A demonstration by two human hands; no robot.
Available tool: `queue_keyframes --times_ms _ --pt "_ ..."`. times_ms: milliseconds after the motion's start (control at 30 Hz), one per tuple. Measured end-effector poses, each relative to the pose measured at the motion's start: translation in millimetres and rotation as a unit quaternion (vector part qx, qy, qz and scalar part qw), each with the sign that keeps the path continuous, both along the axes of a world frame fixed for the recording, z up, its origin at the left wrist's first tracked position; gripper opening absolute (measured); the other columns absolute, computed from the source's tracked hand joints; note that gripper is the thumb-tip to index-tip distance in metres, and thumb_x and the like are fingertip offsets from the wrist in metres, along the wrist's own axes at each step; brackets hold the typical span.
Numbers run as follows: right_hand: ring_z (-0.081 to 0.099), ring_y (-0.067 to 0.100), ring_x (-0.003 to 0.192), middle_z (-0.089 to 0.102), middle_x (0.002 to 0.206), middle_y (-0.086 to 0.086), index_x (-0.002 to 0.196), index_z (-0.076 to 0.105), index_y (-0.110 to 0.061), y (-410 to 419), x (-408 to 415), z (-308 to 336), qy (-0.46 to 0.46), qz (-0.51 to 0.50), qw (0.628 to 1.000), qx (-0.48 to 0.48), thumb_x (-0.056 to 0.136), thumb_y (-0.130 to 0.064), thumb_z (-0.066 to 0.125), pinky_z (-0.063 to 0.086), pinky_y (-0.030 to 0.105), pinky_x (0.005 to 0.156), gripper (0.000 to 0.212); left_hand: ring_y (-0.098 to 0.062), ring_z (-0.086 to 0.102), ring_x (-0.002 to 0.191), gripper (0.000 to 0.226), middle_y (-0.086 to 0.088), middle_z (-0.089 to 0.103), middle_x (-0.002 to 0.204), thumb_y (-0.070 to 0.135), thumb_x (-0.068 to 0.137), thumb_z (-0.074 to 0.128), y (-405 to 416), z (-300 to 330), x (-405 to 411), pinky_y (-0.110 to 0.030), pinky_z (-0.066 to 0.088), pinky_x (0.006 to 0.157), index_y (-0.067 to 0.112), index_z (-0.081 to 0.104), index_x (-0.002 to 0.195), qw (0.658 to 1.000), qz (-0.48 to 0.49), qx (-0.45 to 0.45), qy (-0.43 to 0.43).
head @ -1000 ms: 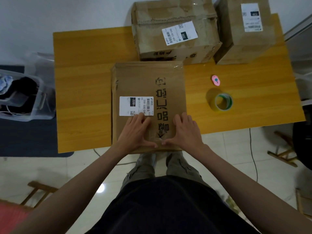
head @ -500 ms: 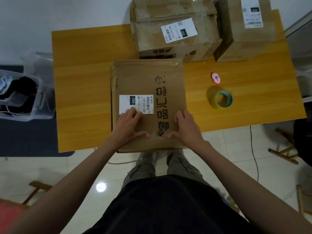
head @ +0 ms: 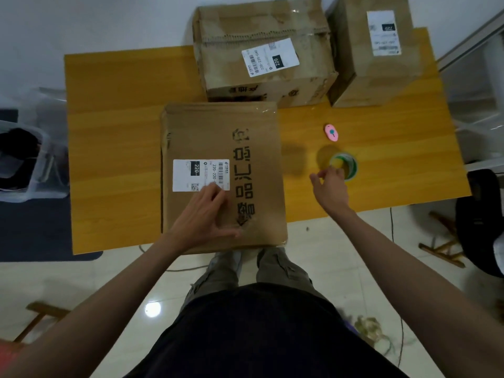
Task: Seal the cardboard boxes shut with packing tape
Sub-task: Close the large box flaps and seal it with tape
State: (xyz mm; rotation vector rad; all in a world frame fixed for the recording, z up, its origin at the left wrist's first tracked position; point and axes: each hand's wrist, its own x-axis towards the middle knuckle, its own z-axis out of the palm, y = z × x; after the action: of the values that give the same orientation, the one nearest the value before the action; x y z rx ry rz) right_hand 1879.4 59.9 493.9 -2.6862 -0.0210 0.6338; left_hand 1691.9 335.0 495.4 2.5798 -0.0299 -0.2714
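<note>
Left hand (head: pixel 203 214) flat, pinning box (head: pixel 222 173) at desk's near edge; right hand (head: pixel 331 184), fingers loosely apart, at tape roll (head: pixel 344 165): grasp roll firmly by rim.

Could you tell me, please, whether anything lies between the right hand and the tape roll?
Nothing visible does. The right hand is already at the near edge of the tape roll, fingers loosely spread; the pink cutter lies beyond the roll, out of the way.
</note>
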Motion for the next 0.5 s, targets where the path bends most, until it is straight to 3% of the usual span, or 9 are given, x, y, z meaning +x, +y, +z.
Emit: queue_keyframes --times_ms 67,167,233,300,367,433,500 --pt "0.055 0.045 0.114 0.034 0.145 0.022 0.139 0.039 -0.002 -13 19 -8 0.056 -0.006 0.997 -0.058 0.101 -0.023 0.057 0.042 0.043 0.083 0.047 -0.013 0.038 0.102 0.086 -0.002 0.043 0.121 0.086 0.067 0.059 -6 3 -1 -0.03 0.043 0.088 0.018 0.051 0.119 1.0 -0.01 0.004 0.006" --pt "0.049 0.047 0.125 0.029 0.15 0.023 0.148 0.025 -0.001 -29 36 -26 0.118 -0.004 0.987 -0.109 0.097 -0.012 0.059 0.043 0.047 0.092 0.062 -0.008 0.035 0.098 0.075 0.003 0.041 0.118 0.081 0.073 0.063 -16 7 5 -0.029 0.044 0.088 0.021 0.051 0.115 1.0 0.016 -0.009 0.009" --pt "0.052 0.048 0.119 0.037 0.144 0.026 0.142 0.035 0.004 -36 42 -40 0.115 0.02 0.985 -0.124 0.096 -0.004 0.056 0.044 0.047 0.088 0.052 -0.007 0.035 0.095 0.065 0.005 0.04 0.116 0.076 0.076 0.065 -21 10 12 -0.027 0.043 0.084 0.023 0.05 0.111 0.999 0.042 -0.02 0.005" --pt "0.06 0.045 0.105 0.056 0.124 0.027 0.124 0.057 0.006 -39 48 -50 0.085 0.031 0.988 -0.125 0.094 0.001 0.052 0.048 0.045 0.079 0.031 -0.009 0.04 0.095 0.059 0.004 0.042 0.115 0.072 0.08 0.066 -26 15 22 -0.028 0.044 0.084 0.023 0.051 0.109 0.998 0.06 -0.023 0.004" --pt "0.064 0.041 0.095 0.065 0.103 0.023 0.108 0.068 0.003 -39 49 -49 0.068 0.019 0.989 -0.128 0.095 0.003 0.051 0.048 0.041 0.072 0.022 -0.013 0.044 0.096 0.053 0.002 0.044 0.114 0.067 0.083 0.064 -30 22 34 -0.031 0.046 0.085 0.021 0.053 0.107 0.997 0.073 -0.026 -0.001" --pt "0.063 0.042 0.097 0.065 0.106 0.024 0.107 0.068 0.003 -39 47 -42 0.038 -0.011 0.993 -0.111 0.096 0.004 0.048 0.049 0.042 0.073 0.024 -0.014 0.045 0.097 0.047 0.001 0.046 0.112 0.06 0.086 0.062 -33 28 48 -0.034 0.047 0.086 0.019 0.054 0.107 0.996 0.085 -0.039 -0.013" --pt "0.061 0.042 0.104 0.06 0.124 0.023 0.12 0.065 0.001 -40 41 -31 -0.02 -0.031 0.998 -0.045 0.097 0.002 0.048 0.049 0.043 0.08 0.029 -0.013 0.047 0.101 0.041 0.002 0.048 0.113 0.055 0.089 0.061 -38 35 64 -0.035 0.047 0.089 0.019 0.055 0.109 0.992 0.099 -0.071 -0.024"
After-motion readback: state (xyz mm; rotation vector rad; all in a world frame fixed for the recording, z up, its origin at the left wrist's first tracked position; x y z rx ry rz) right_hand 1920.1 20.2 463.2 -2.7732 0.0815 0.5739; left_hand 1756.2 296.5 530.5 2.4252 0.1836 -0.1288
